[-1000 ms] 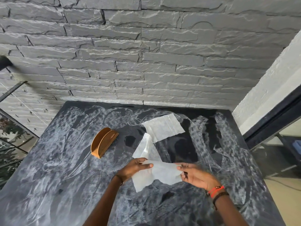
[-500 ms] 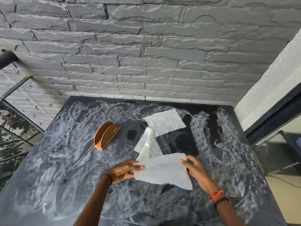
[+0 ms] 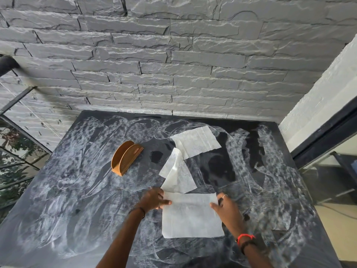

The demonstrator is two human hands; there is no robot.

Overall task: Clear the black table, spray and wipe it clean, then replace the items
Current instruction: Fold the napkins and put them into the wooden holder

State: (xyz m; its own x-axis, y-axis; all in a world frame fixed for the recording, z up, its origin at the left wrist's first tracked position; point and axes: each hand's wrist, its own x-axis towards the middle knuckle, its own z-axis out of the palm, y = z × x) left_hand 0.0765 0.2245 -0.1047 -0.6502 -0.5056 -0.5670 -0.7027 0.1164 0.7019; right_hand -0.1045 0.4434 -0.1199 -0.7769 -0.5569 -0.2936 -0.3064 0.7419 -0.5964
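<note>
The black table (image 3: 73, 200) is streaked all over with white smear marks. A white napkin (image 3: 190, 216) lies spread flat near the front middle. My left hand (image 3: 153, 199) pinches its upper left corner and my right hand (image 3: 226, 207) pinches its upper right corner. Just behind it a second napkin (image 3: 178, 174) lies creased and partly folded. A third napkin (image 3: 196, 141) lies flat further back. An orange wooden napkin holder (image 3: 126, 157) stands empty on the table, left of the napkins.
A grey stone wall (image 3: 173, 64) runs along the table's far edge. A glass railing (image 3: 17, 151) borders the left side. A white wall with a dark window frame (image 3: 324, 132) stands at the right.
The napkin in my hands went from crumpled and lifted to spread out flat on the table, nearer the front. Both hands moved apart to its top corners.
</note>
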